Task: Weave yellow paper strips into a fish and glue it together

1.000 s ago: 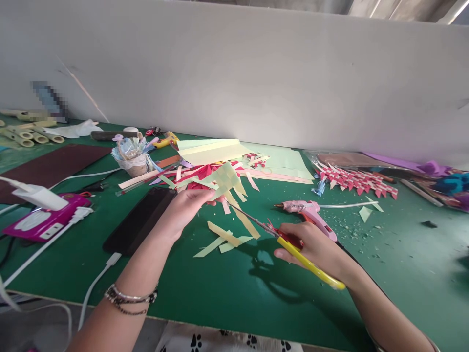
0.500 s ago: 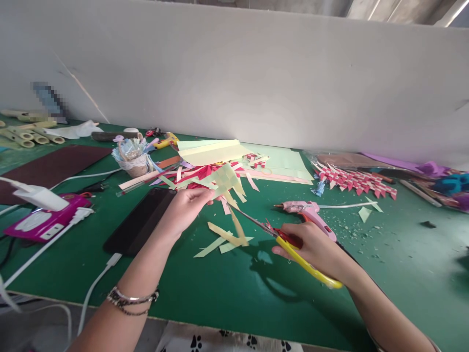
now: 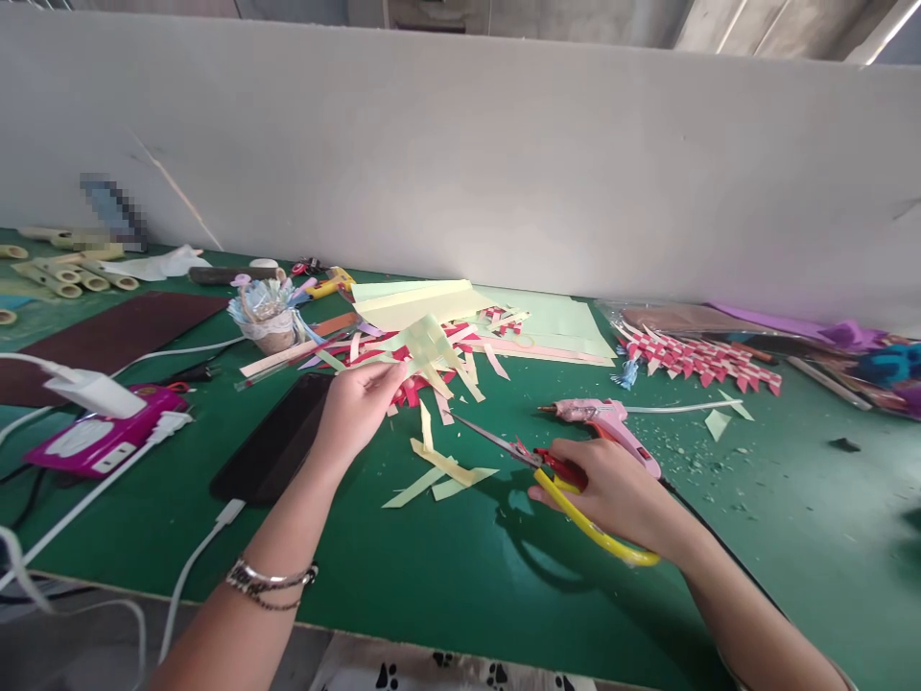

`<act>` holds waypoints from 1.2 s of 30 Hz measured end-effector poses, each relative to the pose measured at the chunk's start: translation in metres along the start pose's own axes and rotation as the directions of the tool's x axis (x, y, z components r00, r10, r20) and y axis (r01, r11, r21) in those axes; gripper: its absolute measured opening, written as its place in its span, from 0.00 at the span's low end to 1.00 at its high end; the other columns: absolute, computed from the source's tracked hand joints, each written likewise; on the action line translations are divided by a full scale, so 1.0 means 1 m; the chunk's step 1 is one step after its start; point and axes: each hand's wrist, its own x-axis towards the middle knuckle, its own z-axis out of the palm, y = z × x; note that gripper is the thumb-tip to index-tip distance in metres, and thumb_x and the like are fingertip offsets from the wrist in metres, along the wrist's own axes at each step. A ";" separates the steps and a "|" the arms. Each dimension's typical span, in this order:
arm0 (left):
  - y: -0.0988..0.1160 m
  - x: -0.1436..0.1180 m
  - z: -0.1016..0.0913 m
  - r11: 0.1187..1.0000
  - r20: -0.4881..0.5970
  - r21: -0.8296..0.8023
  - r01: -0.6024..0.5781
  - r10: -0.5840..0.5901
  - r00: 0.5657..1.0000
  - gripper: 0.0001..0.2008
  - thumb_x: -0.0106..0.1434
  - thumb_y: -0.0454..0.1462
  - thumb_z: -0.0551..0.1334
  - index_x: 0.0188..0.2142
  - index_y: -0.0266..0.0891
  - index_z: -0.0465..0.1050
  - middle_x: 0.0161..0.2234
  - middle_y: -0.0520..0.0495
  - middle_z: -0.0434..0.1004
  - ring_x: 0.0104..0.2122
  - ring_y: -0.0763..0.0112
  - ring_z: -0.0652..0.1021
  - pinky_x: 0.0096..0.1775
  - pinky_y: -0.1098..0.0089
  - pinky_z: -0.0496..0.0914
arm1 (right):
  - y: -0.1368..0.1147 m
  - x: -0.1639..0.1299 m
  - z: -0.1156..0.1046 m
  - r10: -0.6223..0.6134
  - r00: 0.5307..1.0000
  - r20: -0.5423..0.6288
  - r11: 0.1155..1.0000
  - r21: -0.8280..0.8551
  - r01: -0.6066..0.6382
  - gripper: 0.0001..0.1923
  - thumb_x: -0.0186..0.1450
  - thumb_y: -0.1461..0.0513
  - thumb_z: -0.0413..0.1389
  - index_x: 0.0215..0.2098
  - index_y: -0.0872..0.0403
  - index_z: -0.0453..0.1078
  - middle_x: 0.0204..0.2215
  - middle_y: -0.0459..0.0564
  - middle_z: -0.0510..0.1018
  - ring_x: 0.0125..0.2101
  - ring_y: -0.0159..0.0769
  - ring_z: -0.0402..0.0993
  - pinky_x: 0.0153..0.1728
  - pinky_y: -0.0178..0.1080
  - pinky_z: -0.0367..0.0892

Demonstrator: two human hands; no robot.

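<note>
My left hand [image 3: 358, 404] pinches a woven piece of pale yellow paper strips [image 3: 424, 348] and holds it above the green table [image 3: 460, 566]. My right hand [image 3: 620, 494] grips yellow-handled scissors [image 3: 568, 489]; their blades point left toward the woven piece and stop a little short of it. Cut yellow strips [image 3: 436, 470] lie on the table under the blades. A pink glue gun [image 3: 608, 426] rests just beyond my right hand.
A black phone [image 3: 277, 437] on a white cable lies left of my left hand. A pink power strip [image 3: 101, 437] sits at the far left. Yellow paper sheets [image 3: 504, 312], red strips, a woven red-and-white piece [image 3: 695, 355] and a small cup [image 3: 266, 312] line the back.
A long yellow strip that hung from the woven piece has come off and dropped among the scraps. My left hand lifted the piece a little; the scissors drew back slightly to the right.
</note>
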 end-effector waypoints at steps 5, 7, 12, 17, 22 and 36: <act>-0.004 0.002 0.000 0.986 -0.042 0.143 -0.085 0.092 0.995 0.15 0.57 0.46 0.57 0.26 0.39 0.76 0.22 0.50 0.76 0.26 0.65 0.77 0.26 0.73 0.66 | -0.003 -0.008 -0.008 0.040 0.999 -0.007 0.993 -0.113 -0.041 0.24 0.57 0.41 0.49 0.22 0.52 0.57 0.17 0.46 0.67 0.18 0.32 0.60 0.18 0.34 0.45; -0.003 0.002 0.000 0.987 -0.042 0.141 -0.080 0.087 0.995 0.16 0.57 0.47 0.57 0.26 0.39 0.76 0.22 0.49 0.75 0.25 0.65 0.77 0.26 0.73 0.66 | -0.003 -0.017 -0.011 0.049 0.999 -0.003 0.987 -0.154 -0.049 0.21 0.58 0.44 0.49 0.23 0.52 0.60 0.19 0.48 0.69 0.19 0.34 0.63 0.18 0.35 0.45; -0.003 0.004 0.001 0.988 -0.053 0.124 -0.096 0.103 0.993 0.16 0.56 0.48 0.57 0.26 0.39 0.76 0.22 0.49 0.77 0.25 0.65 0.76 0.26 0.72 0.66 | 0.002 -0.042 -0.002 0.071 0.997 0.019 0.981 -0.180 -0.066 0.11 0.60 0.53 0.51 0.33 0.52 0.67 0.24 0.49 0.74 0.21 0.37 0.69 0.18 0.35 0.48; 0.003 0.002 0.004 0.974 -0.080 0.134 -0.183 0.194 0.978 0.14 0.56 0.46 0.58 0.30 0.39 0.77 0.29 0.48 0.80 0.28 0.66 0.76 0.31 0.71 0.68 | 0.007 -0.055 0.014 0.120 0.993 -0.011 0.960 -0.253 -0.118 0.11 0.60 0.58 0.51 0.39 0.52 0.68 0.32 0.51 0.77 0.29 0.41 0.74 0.21 0.35 0.56; 0.024 -0.015 0.001 0.947 -0.069 0.134 -0.293 0.303 0.950 0.12 0.58 0.44 0.57 0.28 0.40 0.76 0.28 0.48 0.79 0.28 0.66 0.75 0.32 0.72 0.66 | -0.002 -0.057 0.004 0.050 0.987 -0.154 0.959 -0.267 -0.090 0.12 0.62 0.55 0.50 0.35 0.53 0.69 0.34 0.53 0.75 0.36 0.45 0.73 0.29 0.39 0.65; 0.043 -0.078 0.006 0.884 0.384 0.140 -0.446 0.367 0.847 0.16 0.63 0.46 0.53 0.27 0.41 0.72 0.25 0.48 0.72 0.25 0.71 0.72 0.27 0.74 0.64 | -0.039 -0.016 -0.007 0.035 0.995 -0.096 0.627 0.777 0.053 0.20 0.62 0.49 0.49 0.30 0.56 0.68 0.22 0.47 0.71 0.21 0.28 0.63 0.22 0.32 0.61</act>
